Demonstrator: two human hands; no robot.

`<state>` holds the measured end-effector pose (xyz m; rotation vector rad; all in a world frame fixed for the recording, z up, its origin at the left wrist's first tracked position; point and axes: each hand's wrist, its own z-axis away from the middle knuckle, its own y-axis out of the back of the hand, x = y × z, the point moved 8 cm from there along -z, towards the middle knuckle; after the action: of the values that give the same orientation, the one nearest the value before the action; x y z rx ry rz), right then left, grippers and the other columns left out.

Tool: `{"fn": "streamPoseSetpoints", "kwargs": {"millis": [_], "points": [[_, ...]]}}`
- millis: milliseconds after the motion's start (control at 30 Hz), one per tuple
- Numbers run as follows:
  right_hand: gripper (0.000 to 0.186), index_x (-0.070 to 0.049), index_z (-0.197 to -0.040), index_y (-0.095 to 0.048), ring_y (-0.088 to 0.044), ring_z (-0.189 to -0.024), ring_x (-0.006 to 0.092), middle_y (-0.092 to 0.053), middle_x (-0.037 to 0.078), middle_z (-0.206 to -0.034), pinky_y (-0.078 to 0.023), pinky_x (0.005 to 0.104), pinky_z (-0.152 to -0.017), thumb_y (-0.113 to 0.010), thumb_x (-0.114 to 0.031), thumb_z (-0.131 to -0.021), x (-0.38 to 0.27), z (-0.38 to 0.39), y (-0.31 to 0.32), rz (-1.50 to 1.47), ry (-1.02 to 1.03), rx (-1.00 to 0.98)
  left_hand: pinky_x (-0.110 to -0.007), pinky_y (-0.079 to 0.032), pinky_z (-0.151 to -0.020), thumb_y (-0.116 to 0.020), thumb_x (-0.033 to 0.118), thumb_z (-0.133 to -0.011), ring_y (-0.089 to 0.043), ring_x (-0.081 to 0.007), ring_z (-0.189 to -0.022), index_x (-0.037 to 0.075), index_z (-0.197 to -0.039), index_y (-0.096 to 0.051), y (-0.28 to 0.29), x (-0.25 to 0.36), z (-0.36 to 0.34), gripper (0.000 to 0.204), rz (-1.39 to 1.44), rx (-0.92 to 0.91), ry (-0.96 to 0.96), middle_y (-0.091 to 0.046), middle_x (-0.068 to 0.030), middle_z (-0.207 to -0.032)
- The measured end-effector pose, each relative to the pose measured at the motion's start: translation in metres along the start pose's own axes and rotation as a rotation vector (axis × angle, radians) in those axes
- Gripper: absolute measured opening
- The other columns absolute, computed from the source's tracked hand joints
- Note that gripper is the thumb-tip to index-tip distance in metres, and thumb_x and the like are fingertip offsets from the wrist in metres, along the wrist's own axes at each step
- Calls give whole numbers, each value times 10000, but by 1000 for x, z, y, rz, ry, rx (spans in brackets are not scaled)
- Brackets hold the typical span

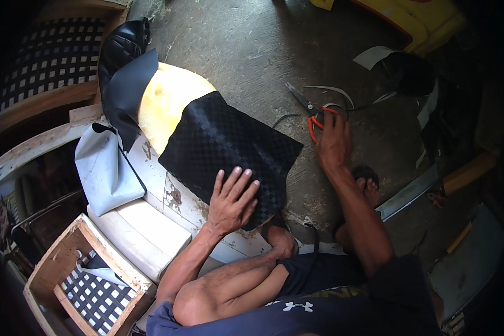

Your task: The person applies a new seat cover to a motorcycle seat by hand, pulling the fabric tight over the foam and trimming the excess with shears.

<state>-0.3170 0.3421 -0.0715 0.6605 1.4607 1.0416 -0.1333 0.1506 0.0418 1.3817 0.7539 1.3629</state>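
A black checkered piece of upholstery fabric (224, 131) lies over a yellow foam pad (171, 92), covering its near part. My left hand (232, 199) rests flat on the fabric's near edge, fingers spread. Right of the fabric, my right hand (335, 140) grips a pair of scissors (311, 105) by the red-orange handles. The scissors' blades point up and left, above the concrete floor and apart from the fabric. Thin pale trimmings (336, 89) lie beside the blades.
At lower left stands a wooden frame (84, 224) with woven black webbing, beside a white cushion (145, 232). A grey-white vinyl sheet (103, 168) and a dark sheet (129, 78) lie left of the foam. A wide blade (411, 193) and dark scraps (411, 73) are at right.
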Motion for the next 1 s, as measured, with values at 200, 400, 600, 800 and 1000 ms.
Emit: {"fn": "streamPoseSetpoints", "kwargs": {"millis": [200, 400, 600, 800, 1000], "points": [[475, -25, -1238, -585, -667, -1028, 316, -652, 160, -1138, -535, 441, -880, -753, -135, -807, 20, 15, -7, -361, -316, -247, -524, -123, -1268, -646, 320, -927, -370, -284, -1500, 190, -1377, -623, -16, -16, 2, 469, 13, 57, -23, -494, -83, -1549], [474, -2, -1145, -591, -648, -813, 111, -663, 49, -923, -504, 255, -695, -771, -377, -917, -4, 125, 18, -985, -848, -349, -538, -116, -1264, -635, 331, -931, -354, -299, -1510, 176, -1366, -632, -18, -22, -13, 462, 22, 98, -16, -485, -99, -1559], [443, 3, -1231, -526, -603, -757, 104, -588, 40, -919, -521, 266, -703, -547, -408, -1066, -48, 237, 15, -1317, -760, -604, -536, -118, -1257, -612, 320, -957, -341, -320, -1514, 139, -1389, -615, 3, -29, -71, 468, -12, 205, 74, -459, -126, -1577], [383, -20, -1190, -519, -567, -755, 72, -547, -3, -859, -492, 240, -675, -590, -368, -1048, -83, 240, 12, -1443, -741, -502, -531, -82, -1260, -590, 441, -976, -280, -308, -1541, 158, -1457, -573, 5, -20, -96, 559, -79, 226, 104, -415, -127, -1607], [385, -23, -1215, -508, -568, -778, 86, -539, 21, -906, -517, 246, -715, -547, -376, -1068, -80, 214, -6, -1405, -690, -500, -531, -48, -1261, -630, 560, -920, -247, -311, -1554, 171, -1492, -541, 2, -22, -93, 697, -38, 199, 110, -392, -137, -1620]]}}
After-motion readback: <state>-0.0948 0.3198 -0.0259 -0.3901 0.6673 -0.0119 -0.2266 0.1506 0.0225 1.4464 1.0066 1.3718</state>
